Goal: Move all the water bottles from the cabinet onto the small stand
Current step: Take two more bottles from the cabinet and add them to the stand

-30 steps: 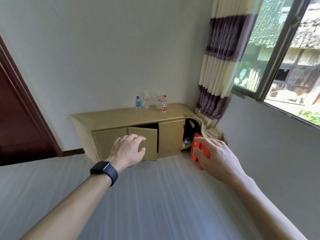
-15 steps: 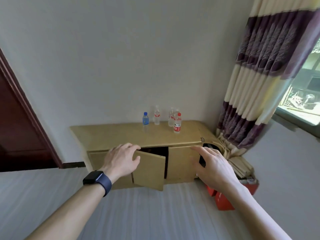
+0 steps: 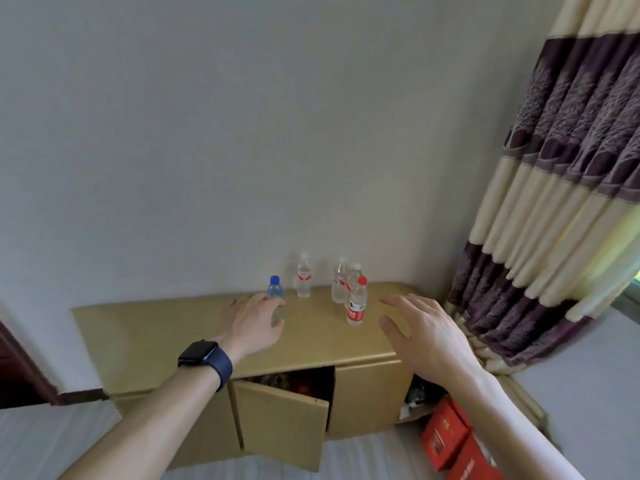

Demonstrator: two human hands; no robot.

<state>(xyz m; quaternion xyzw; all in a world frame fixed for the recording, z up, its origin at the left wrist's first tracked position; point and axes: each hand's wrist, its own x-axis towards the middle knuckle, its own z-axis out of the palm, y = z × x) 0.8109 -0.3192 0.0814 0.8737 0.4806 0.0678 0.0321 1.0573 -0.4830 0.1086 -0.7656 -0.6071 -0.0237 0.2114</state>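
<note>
Several water bottles stand on top of the low tan cabinet (image 3: 149, 327), near the wall. My left hand (image 3: 254, 322), a dark watch on its wrist, reaches over the top with its fingers apart around the lower part of the blue-capped bottle (image 3: 275, 292), which stands upright. A red-capped bottle with a red label (image 3: 356, 306) stands nearest the front. My right hand (image 3: 424, 332) hovers just right of it, fingers spread, holding nothing. Behind stand a white-capped bottle (image 3: 303, 278) and two clear bottles (image 3: 343, 280) close together.
One cabinet door (image 3: 280, 419) hangs ajar below my left wrist, with a dark inside behind it. Red boxes (image 3: 450, 439) lie on the floor at the cabinet's right end. A striped curtain (image 3: 561, 202) hangs at the right. A dark wooden door (image 3: 14, 368) is at the far left.
The view has come closer to the cabinet. Both hands have risen from the cabinet doors to the top, the left to the blue-capped bottle, the right beside the red-capped one.
</note>
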